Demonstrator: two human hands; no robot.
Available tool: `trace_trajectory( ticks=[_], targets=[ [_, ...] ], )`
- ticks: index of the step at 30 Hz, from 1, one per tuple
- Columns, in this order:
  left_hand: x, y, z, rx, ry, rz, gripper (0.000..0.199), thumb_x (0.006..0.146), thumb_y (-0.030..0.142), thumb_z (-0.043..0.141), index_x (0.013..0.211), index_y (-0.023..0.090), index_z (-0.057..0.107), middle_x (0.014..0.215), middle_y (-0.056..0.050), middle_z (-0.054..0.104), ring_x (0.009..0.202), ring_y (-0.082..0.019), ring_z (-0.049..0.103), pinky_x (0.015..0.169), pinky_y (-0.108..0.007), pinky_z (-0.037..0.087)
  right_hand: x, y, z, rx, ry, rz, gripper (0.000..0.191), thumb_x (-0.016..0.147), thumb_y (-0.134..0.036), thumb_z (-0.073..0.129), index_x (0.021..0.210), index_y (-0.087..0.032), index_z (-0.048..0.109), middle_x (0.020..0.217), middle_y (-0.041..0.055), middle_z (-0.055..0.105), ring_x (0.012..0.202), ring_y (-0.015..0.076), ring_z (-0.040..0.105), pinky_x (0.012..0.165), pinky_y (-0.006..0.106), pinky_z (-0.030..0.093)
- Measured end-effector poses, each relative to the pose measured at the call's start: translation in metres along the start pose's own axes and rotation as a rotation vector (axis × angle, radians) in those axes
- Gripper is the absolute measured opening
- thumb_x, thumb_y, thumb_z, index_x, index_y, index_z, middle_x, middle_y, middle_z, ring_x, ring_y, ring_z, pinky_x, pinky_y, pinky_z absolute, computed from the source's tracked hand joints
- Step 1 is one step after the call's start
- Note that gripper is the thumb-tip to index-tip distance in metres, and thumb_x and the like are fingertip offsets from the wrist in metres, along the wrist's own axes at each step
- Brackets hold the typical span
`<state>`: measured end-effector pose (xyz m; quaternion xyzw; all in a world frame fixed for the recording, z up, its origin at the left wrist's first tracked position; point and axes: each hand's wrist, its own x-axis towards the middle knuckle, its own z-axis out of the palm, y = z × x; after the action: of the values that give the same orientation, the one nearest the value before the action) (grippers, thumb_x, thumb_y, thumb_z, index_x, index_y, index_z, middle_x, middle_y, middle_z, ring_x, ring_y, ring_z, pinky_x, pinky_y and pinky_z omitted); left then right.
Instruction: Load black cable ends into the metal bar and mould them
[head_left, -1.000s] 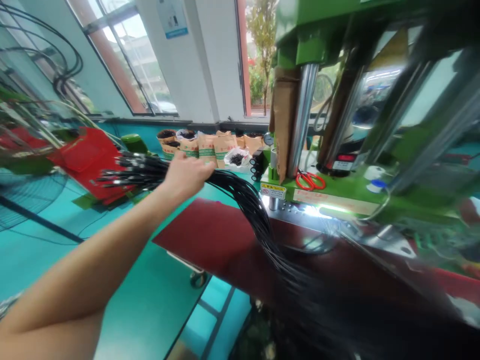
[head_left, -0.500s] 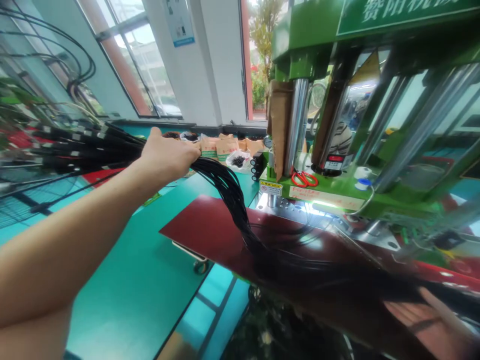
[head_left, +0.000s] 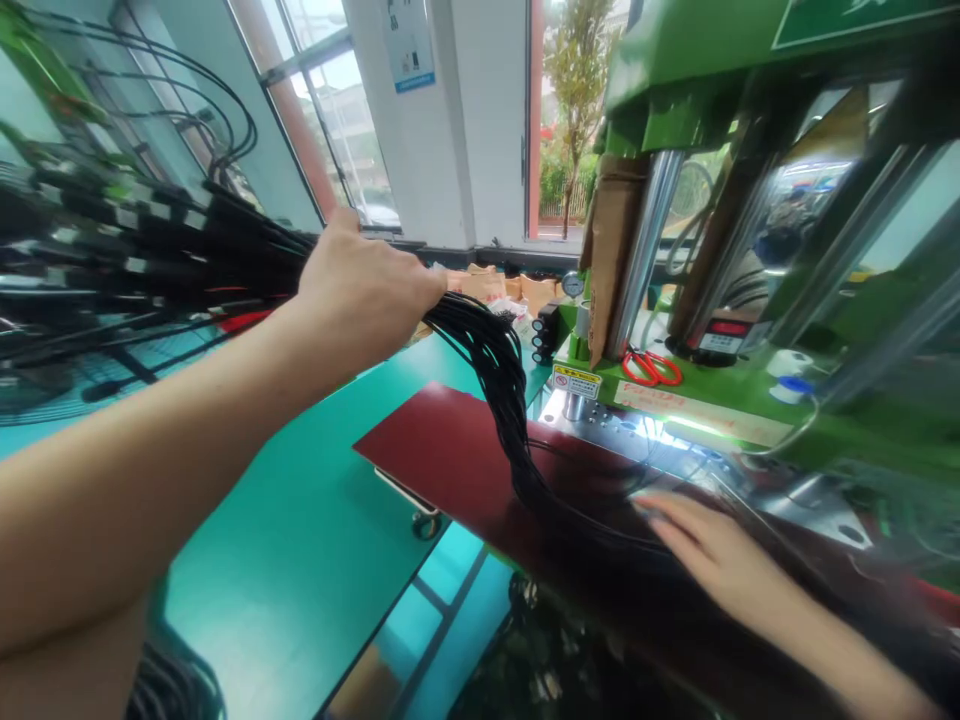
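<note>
My left hand [head_left: 367, 290] is closed round a thick bundle of black cables [head_left: 510, 420], held up at the centre left. Many black connector ends [head_left: 150, 240] fan out to the left of that fist. From the hand the bundle droops onto a dark red board [head_left: 435, 430] and runs along it to the lower right. My right hand [head_left: 697, 545] reaches in from the lower right over the cables on the board. Its fingers are stretched forward, slightly blurred, by a few thin loose cables. Whether they touch the cables I cannot tell.
A green press machine [head_left: 675, 400] with steel columns stands at the right. Red-handled scissors [head_left: 651, 368] lie on its ledge. A green table [head_left: 300, 540] fills the lower left. Paper bags [head_left: 487, 285] line the back by the windows. More black cable [head_left: 172, 680] is coiled at the bottom left.
My right hand has come from the lower right corner forward and left along the cable bundle. The view has swung left a little. My left hand keeps its hold on the bundle.
</note>
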<state>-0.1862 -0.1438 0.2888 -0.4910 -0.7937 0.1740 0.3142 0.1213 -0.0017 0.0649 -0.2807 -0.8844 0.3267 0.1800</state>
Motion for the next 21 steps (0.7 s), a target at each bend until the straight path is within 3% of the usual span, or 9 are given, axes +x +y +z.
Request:
trace_trajectory(
  ticks=[3, 5, 7, 11, 15, 19, 21],
  targets=[
    [-0.007, 0.001, -0.015, 0.013, 0.036, 0.006, 0.045, 0.085, 0.047, 0.026, 0.072, 0.014, 0.053, 0.055, 0.004, 0.039, 0.092, -0.023, 0.058, 0.087, -0.045, 0.018, 0.082, -0.025, 0.048, -0.061, 0.029, -0.282, 0.04, 0.083, -0.02, 0.038, 0.121, -0.017, 0.051, 0.126, 0.0104, 0.05, 0.117, 0.0219, 0.043, 0.101, 0.041, 0.031],
    [-0.013, -0.001, -0.023, 0.012, 0.044, -0.005, 0.047, 0.084, 0.047, 0.021, 0.068, 0.014, 0.05, 0.052, 0.004, 0.034, 0.089, -0.023, 0.059, 0.085, -0.046, 0.018, 0.12, -0.031, 0.075, -0.123, -0.064, -0.41, 0.043, 0.082, -0.014, 0.04, 0.124, -0.014, 0.047, 0.127, 0.0105, 0.049, 0.117, 0.0208, 0.043, 0.1, 0.037, 0.031],
    [-0.019, -0.003, -0.028, 0.016, 0.034, -0.021, 0.049, 0.082, 0.046, 0.016, 0.065, 0.014, 0.049, 0.051, 0.004, 0.031, 0.089, -0.024, 0.059, 0.083, -0.047, 0.019, 0.141, -0.031, 0.094, -0.206, -0.185, -0.451, 0.037, 0.083, -0.015, 0.041, 0.119, -0.017, 0.052, 0.115, 0.007, 0.058, 0.107, 0.02, 0.051, 0.092, 0.033, 0.037],
    [-0.024, -0.009, -0.034, 0.03, -0.072, -0.07, 0.055, 0.077, 0.05, 0.012, 0.063, 0.013, 0.049, 0.055, 0.003, 0.033, 0.094, -0.028, 0.057, 0.078, -0.047, 0.022, 0.143, -0.02, 0.108, -0.35, -0.308, -0.403, 0.02, 0.085, -0.019, 0.045, 0.093, -0.02, 0.064, 0.085, 0.0048, 0.065, 0.089, 0.0201, 0.057, 0.08, 0.03, 0.04],
    [-0.015, -0.027, -0.031, 0.006, -0.281, -0.178, 0.06, 0.074, 0.054, 0.012, 0.072, 0.013, 0.055, 0.063, 0.001, 0.04, 0.097, -0.032, 0.053, 0.074, -0.047, 0.027, 0.13, -0.015, 0.102, -0.491, -0.364, -0.371, 0.021, 0.084, -0.019, 0.044, 0.08, -0.017, 0.065, 0.094, 0.0125, 0.061, 0.094, 0.0242, 0.053, 0.078, 0.035, 0.037],
    [-0.002, -0.061, 0.002, 0.055, -0.491, -0.197, 0.052, 0.069, 0.057, 0.031, 0.07, 0.014, 0.06, 0.054, 0.002, 0.04, 0.082, -0.024, 0.056, 0.071, -0.044, 0.034, 0.119, -0.017, 0.085, -0.571, -0.43, -0.352, 0.024, 0.083, -0.015, 0.044, 0.076, -0.016, 0.067, 0.088, 0.0129, 0.062, 0.087, 0.0252, 0.056, 0.078, 0.04, 0.036],
    [0.001, -0.077, 0.032, 0.001, -0.488, -0.166, 0.04, 0.059, 0.053, 0.053, 0.061, 0.014, 0.059, 0.046, 0.004, 0.038, 0.068, -0.018, 0.056, 0.067, -0.039, 0.038, 0.116, -0.022, 0.076, -0.531, -0.452, -0.321, 0.02, 0.081, -0.017, 0.048, 0.082, -0.017, 0.068, 0.09, 0.0123, 0.064, 0.09, 0.0257, 0.057, 0.081, 0.04, 0.037]
  ],
)
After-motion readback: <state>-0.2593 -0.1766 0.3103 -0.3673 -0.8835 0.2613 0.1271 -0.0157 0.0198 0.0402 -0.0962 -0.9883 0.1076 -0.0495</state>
